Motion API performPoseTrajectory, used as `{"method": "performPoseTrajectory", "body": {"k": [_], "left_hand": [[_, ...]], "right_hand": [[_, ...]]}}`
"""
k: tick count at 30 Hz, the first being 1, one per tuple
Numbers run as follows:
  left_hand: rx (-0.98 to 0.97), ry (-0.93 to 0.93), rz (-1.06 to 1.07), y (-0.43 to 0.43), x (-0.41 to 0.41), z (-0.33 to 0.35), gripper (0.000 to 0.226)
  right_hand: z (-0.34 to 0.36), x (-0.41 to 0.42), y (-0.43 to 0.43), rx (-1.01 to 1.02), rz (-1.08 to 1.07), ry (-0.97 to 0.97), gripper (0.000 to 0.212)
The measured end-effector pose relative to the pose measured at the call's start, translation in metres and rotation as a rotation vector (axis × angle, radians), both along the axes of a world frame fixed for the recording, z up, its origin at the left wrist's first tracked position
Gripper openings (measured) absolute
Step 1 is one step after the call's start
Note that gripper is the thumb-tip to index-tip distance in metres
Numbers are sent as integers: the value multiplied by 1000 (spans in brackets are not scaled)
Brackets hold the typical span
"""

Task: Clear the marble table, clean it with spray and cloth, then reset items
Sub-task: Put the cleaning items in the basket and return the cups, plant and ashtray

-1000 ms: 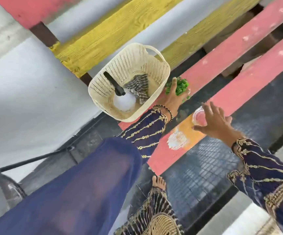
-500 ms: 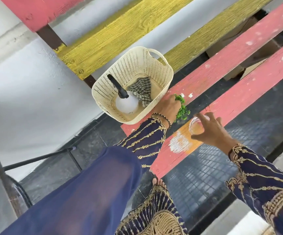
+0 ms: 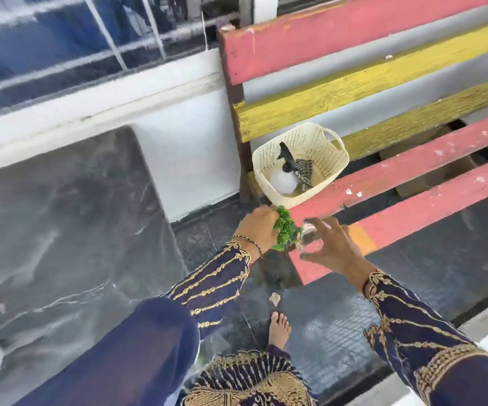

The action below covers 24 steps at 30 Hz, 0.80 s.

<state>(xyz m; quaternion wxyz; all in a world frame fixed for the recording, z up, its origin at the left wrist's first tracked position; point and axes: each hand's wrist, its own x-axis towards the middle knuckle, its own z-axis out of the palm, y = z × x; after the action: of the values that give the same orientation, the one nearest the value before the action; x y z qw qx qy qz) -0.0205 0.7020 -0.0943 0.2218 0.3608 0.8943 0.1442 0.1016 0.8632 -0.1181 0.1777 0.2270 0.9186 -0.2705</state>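
My left hand is closed around a bunch of green foliage, held just off the near end of the red bench slat. Right beside it, my right hand grips a small clear glass, its fingers curled around it. A cream woven basket stands on the bench behind my hands. It holds a white spray bottle with a black trigger and a checked cloth. The dark marble table fills the left of the view.
The bench has red and yellow wooden slats with gaps between them. A white low wall runs behind the table. Dark tiled floor lies under me, with my bare foot on it and a small scrap nearby.
My right hand closed on the glass and lifted it off the slat. Both hands moved to the bench's end with foliage and glass. The view swung, bringing the marble table in.
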Motion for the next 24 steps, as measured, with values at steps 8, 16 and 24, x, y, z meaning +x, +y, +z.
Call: {"method": "performPoseTrajectory", "body": {"k": [8, 16, 24], "left_hand": [[129, 116, 256, -191, -7, 109, 37], [131, 256, 498, -349, -46, 166, 35], [83, 305, 678, -450, -112, 165, 31]], "right_hand": [[101, -39, -167, 60, 167, 87, 92], [146, -116, -305, 76, 374, 161, 92], [125, -221, -388, 54, 527, 139, 92]]}}
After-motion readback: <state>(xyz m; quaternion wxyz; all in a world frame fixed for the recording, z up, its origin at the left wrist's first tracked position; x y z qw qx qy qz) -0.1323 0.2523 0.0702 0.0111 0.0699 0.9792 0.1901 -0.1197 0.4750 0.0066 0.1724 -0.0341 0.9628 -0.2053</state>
